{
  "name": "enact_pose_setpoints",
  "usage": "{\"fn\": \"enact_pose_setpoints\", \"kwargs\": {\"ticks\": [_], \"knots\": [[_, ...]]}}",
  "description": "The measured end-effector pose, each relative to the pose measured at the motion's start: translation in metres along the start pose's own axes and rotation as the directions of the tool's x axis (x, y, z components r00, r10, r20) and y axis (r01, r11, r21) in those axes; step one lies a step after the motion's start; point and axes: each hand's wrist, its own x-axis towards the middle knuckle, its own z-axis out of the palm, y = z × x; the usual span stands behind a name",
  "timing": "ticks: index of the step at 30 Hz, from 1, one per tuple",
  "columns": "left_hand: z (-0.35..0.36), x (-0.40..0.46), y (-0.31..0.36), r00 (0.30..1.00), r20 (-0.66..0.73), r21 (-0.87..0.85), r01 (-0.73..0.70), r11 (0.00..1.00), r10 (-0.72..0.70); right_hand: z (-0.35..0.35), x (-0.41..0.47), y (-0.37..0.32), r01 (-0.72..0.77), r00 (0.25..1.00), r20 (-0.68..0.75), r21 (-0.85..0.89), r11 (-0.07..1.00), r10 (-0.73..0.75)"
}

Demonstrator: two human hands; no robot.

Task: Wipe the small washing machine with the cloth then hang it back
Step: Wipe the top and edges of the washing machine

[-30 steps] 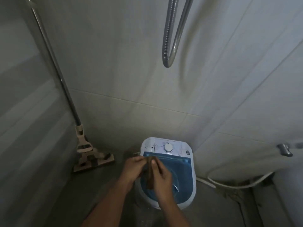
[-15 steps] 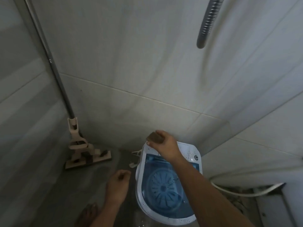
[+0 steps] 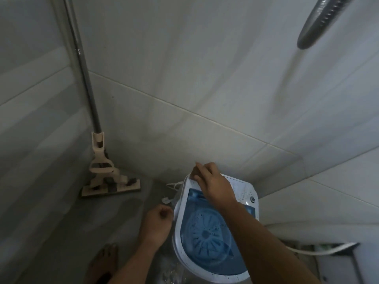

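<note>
The small white washing machine (image 3: pixel 248 186) with a blue see-through lid stands on the floor against the tiled wall. My right hand (image 3: pixel 213 184) presses a brown cloth (image 3: pixel 194 172) on the machine's back left corner; most of the cloth is hidden under the fingers. My left hand (image 3: pixel 158 222) hangs loosely curled beside the machine's left side, holding nothing. Dark specks dot the lid and the white panel.
A beige flat mop (image 3: pixel 106 181) with a metal pole leans in the left corner. A metal shower hose (image 3: pixel 315 25) hangs at top right. A white cord (image 3: pixel 174 185) lies by the machine, a white hose (image 3: pixel 320 250) at right. My bare foot (image 3: pixel 102 263) is bottom left.
Both hands held the cloth over the lid a second ago. My right hand has carried it to the machine's back left corner, and my left hand has dropped to the side.
</note>
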Motion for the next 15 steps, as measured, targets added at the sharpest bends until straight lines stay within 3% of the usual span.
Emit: {"fn": "enact_pose_setpoints", "kwargs": {"ticks": [5, 12, 15], "knots": [[0.004, -0.001, 0.002, 0.999, 0.04, 0.001, -0.009, 1.0, 0.009, 0.003, -0.009, 0.01, 0.012, 0.985, -0.172, -0.002, 1.0, -0.012], [0.005, 0.001, -0.001, 0.998, 0.042, 0.031, -0.036, 0.999, 0.035, 0.004, -0.008, 0.013, 0.039, 0.97, -0.241, 0.062, 0.997, -0.023], [0.005, 0.002, -0.002, 0.998, 0.045, 0.029, -0.041, 0.999, 0.04, 0.011, -0.007, 0.013, 0.058, 0.979, -0.196, 0.023, 0.998, -0.053]]}}
